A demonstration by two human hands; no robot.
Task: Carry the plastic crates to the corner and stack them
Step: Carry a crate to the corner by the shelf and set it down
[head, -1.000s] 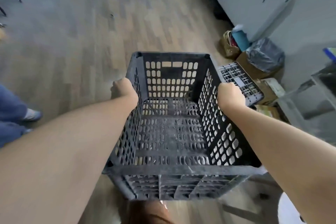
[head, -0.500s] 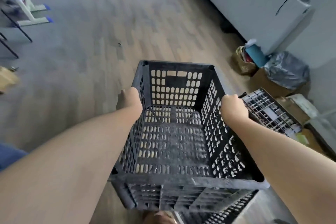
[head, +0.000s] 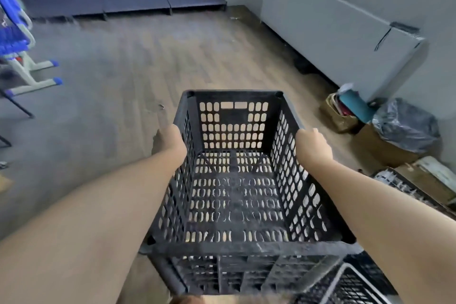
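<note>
Now | left hand grips crate rim | right hand likewise | fingers hidden outside walls

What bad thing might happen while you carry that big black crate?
The left hand and right hand grip the black crate only by its side rims, so it might slip. It hides the floor underfoot, and a cardboard box and another crate sit close on the right, easy to bump or trip on.
</note>
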